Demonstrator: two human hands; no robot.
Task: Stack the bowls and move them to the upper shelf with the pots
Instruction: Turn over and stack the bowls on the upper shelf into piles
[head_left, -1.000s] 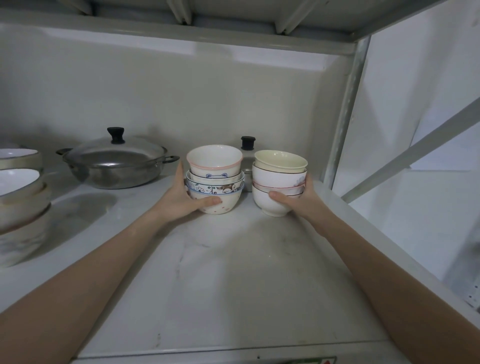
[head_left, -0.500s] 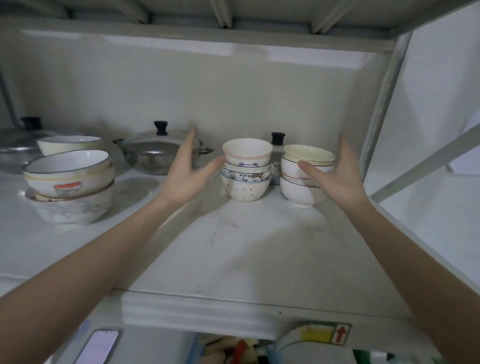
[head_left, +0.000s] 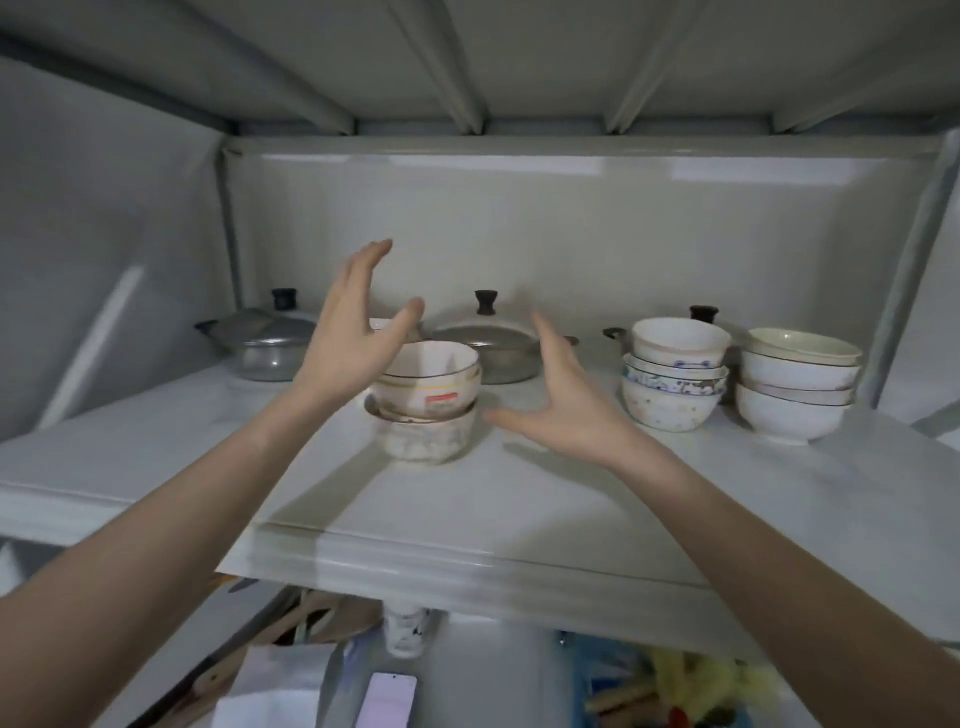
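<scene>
Both hands spread wide, empty: left (head_left: 349, 332), right (head_left: 563, 400) flank big stack (head_left: 426, 397). Ceramic, heavy, chippable; grab bottom bowl's sides.

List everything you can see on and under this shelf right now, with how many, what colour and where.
Bowl stack with red label: one stack, white and cream, shelf centre, between the hands.
Patterned bowl stack: one stack, white with blue prints, shelf right.
Plain bowl stack: one stack, cream and white, far right.
Lidded pots: two clear, grey metal with black knobs, back of shelf; a third knob shows behind the patterned stack.
Phone: one, pale screen, below the shelf.
Left hand: open, empty.
Right hand: open, empty.
</scene>
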